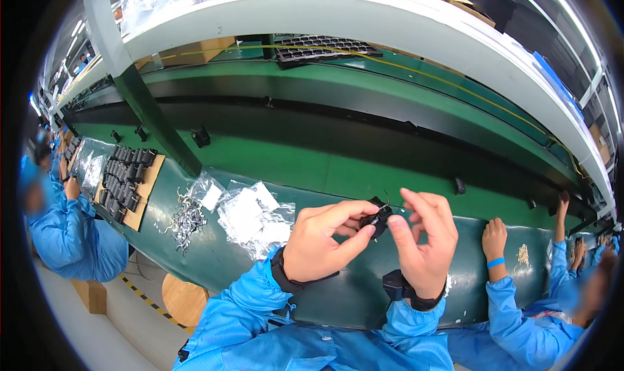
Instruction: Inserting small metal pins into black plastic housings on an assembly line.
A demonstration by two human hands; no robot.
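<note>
My left hand (328,238) grips a small black plastic part (375,217) between thumb and fingers, above the green worktable. Thin wires (387,198) stick out from the part's upper side. My right hand (426,241) is close to the part's right side, with its thumb tip near the housing and its index finger raised apart from the thumb. A wire end reaches toward the gap between those two fingers; whether they touch it is too small to tell. Dark bands circle both my wrists, the right one with a small black box.
Clear plastic bags (253,218) and a heap of small wired pieces (187,221) lie to the left. Rows of black parts (127,179) rest on cardboard (149,189). Beyond the table runs a green belt (292,156) carrying scattered black parts. A co-worker's hand (494,239) is at right.
</note>
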